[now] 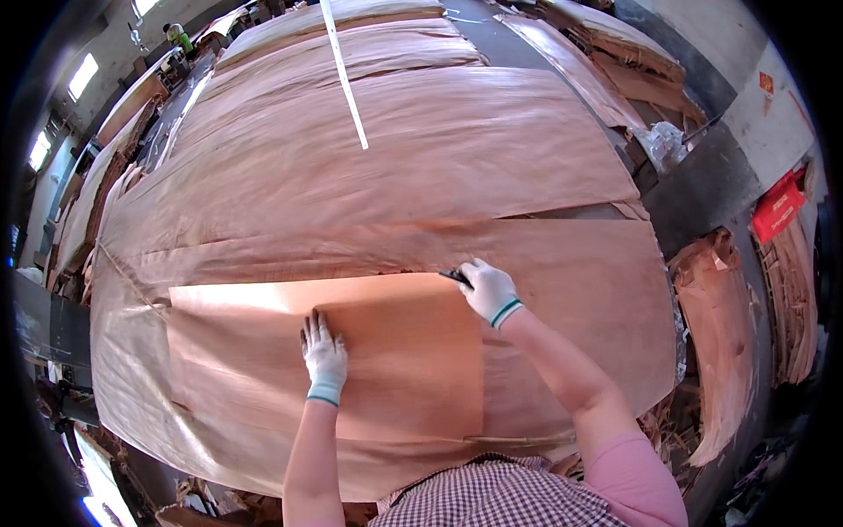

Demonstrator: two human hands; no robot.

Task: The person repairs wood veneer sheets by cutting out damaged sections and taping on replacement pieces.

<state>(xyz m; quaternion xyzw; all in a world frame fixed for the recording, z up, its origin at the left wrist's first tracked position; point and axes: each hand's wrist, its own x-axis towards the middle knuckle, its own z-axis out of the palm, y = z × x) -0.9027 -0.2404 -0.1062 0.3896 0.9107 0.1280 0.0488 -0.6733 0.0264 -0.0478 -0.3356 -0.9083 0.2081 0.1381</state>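
Note:
A smooth, orange-tan rectangular veneer sheet [395, 369] lies on a larger sheet of wood veneer [580, 307] in front of me. My left hand [324, 353], in a white glove with a green-edged cuff, rests flat on the smaller sheet with its fingers stretched out. At that sheet's far right corner, my right hand [489, 290], gloved the same way, is closed round a small dark-handled tool [455, 277], which looks like a knife. The blade is too small to make out. A ragged edge of veneer runs along the sheet's far side.
More broad veneer sheets [395, 140] cover the surface beyond, with a long white strip [344, 79] across them. Veneer stacks [615, 39] stand at the far right. Loose veneer [716, 334] and a red bag [778, 207] are at the right. A person [178, 37] is far off at the left.

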